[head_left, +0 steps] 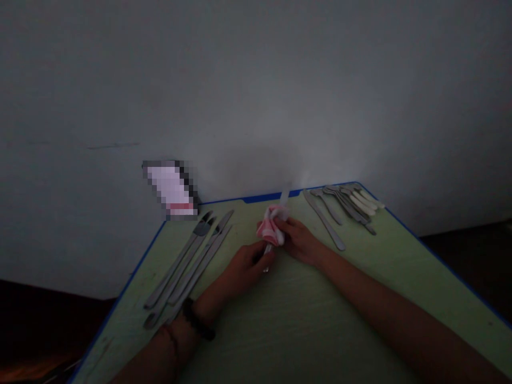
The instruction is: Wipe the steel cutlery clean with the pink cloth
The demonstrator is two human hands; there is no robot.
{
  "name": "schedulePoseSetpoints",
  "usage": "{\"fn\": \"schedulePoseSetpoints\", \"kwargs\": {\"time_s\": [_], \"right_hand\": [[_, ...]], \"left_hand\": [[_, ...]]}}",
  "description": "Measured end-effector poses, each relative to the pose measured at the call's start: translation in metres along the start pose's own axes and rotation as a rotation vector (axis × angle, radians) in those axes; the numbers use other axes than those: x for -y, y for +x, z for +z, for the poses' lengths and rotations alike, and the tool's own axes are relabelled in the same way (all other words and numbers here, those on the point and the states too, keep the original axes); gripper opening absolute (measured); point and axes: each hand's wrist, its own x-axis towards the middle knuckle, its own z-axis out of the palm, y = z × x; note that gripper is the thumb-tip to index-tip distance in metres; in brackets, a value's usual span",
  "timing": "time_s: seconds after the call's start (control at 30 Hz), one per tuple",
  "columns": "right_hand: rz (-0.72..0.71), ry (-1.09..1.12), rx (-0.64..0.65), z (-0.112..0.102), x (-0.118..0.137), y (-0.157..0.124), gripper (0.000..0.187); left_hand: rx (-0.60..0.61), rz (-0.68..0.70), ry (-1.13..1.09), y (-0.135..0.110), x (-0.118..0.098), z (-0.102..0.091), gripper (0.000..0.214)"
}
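Above the middle of the table, my left hand (248, 264) is closed on the lower end of a table knife (285, 195). A pink and white cloth (270, 230) is bunched around the knife's middle, hiding that part. My right hand (299, 240) grips the cloth from the right, pressing it against the knife. The blade sticks out above the cloth, pointing to the wall and a little blurred.
Several long pieces of cutlery (200, 261) lie side by side on the green table (304, 320), left of my hands. At the right lie a knife (325, 220) and a group of other cutlery (347, 205), some with pale handles. A blurred-out, phone-like object (170, 186) leans against the wall (256, 96).
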Motion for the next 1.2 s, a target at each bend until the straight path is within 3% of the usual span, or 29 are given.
{"fn": "schedulePoseSetpoints", "kwargs": {"time_s": [0.3, 0.83, 1.2], "right_hand": [[0.032, 0.044, 0.043, -0.0014, -0.0026, 0.0009, 0.026], [0.076, 0.013, 0.033, 0.0008, 0.0008, -0.0023, 0.029], [0.077, 0.010, 0.039, 0.0009, 0.0013, -0.0023, 0.027]], "left_hand": [[0.014, -0.013, -0.104, 0.0022, -0.0022, -0.0007, 0.039], [0.002, -0.029, 0.116, 0.0028, 0.0019, 0.0029, 0.035], [0.004, -0.035, 0.089, 0.0022, -0.0023, 0.0029, 0.034]]}}
